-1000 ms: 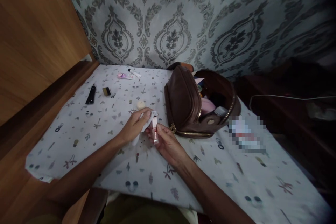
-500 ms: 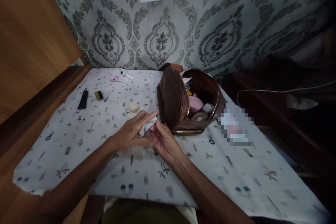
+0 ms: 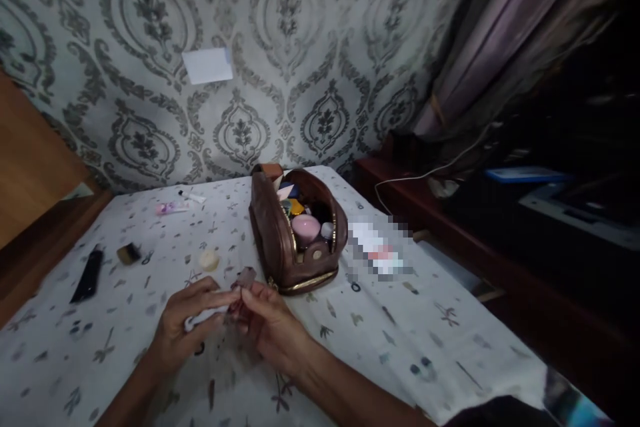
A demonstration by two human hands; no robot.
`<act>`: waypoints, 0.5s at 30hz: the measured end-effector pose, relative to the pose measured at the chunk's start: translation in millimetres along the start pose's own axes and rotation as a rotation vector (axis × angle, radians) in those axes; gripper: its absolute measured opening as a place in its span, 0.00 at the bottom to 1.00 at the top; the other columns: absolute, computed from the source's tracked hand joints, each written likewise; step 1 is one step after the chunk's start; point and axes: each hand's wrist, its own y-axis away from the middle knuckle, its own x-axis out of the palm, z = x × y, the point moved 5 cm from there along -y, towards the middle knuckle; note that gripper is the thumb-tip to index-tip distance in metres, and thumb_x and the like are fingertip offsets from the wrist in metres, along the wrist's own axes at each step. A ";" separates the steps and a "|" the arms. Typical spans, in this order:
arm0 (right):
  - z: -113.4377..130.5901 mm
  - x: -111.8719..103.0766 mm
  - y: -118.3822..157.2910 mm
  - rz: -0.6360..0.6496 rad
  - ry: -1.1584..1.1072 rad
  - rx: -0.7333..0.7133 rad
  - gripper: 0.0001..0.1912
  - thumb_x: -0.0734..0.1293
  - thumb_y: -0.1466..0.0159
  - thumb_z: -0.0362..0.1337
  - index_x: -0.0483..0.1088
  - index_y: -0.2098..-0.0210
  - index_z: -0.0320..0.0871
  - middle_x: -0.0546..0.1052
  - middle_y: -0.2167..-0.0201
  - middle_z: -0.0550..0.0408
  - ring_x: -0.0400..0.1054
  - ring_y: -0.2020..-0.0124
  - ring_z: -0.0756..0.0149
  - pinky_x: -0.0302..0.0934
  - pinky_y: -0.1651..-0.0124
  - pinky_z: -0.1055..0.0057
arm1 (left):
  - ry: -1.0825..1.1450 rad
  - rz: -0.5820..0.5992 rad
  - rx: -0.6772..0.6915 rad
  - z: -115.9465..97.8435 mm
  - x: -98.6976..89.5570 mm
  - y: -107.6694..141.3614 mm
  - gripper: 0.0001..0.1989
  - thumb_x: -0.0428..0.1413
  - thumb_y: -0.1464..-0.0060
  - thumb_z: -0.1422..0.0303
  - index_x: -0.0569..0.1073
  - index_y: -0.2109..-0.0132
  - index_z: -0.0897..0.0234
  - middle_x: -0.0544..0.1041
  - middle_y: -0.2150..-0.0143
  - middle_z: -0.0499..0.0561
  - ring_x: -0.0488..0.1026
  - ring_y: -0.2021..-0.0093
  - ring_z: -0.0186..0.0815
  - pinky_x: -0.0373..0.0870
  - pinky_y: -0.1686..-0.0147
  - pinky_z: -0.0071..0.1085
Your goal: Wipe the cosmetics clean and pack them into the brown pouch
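Note:
Both hands meet in front of the brown bag. My left hand [image 3: 187,317] is closed on a folded white cloth [image 3: 204,317], which shows between thumb and fingers. My right hand [image 3: 270,320] pinches a small translucent pinkish container [image 3: 245,276], its lower part hidden by my fingers. The cloth lies against this container where the fingertips come together. Just beyond stands the brown bag [image 3: 273,240], unzipped, with a pink rounded item [image 3: 305,229] and several other small things inside. Near my left fingers lies a cream-coloured round piece [image 3: 209,259].
On the patterned tablecloth [image 3: 320,360] at left lie a black tube [image 3: 89,273] and a black-and-gold cap [image 3: 129,253]. Farther back are a pink tube [image 3: 171,208] and a thin white tube [image 3: 193,196]. A blurred packet [image 3: 377,250] lies right of the bag.
The view has swung right and up, so the table things appear farther left and lower. My hands stay together; more of the translucent container now shows above the right fingertips.

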 end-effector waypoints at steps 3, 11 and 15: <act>18.6 9.6 14.9 0.089 0.144 -0.081 0.22 0.81 0.52 0.50 0.76 0.65 0.44 0.79 0.71 0.58 0.70 0.72 0.72 0.60 0.72 0.78 | -0.050 -0.126 -0.206 19.9 -5.4 10.5 0.17 0.56 0.42 0.52 0.85 0.59 0.55 0.84 0.61 0.53 0.80 0.58 0.44 0.77 0.56 0.36; 178.7 24.4 48.0 0.000 0.802 -0.423 0.18 0.73 0.41 0.50 0.70 0.64 0.43 0.79 0.71 0.56 0.73 0.72 0.68 0.67 0.68 0.72 | -0.043 -0.087 -0.571 46.0 7.7 12.7 0.27 0.54 0.45 0.43 0.84 0.59 0.60 0.79 0.76 0.50 0.78 0.73 0.39 0.80 0.60 0.35; 262.2 36.0 20.2 -0.111 1.322 -0.571 0.12 0.71 0.39 0.44 0.71 0.70 0.41 0.76 0.73 0.57 0.72 0.71 0.66 0.66 0.68 0.71 | -0.126 -0.054 -0.601 61.5 10.6 18.3 0.29 0.53 0.48 0.39 0.85 0.61 0.56 0.84 0.59 0.53 0.79 0.48 0.51 0.79 0.55 0.37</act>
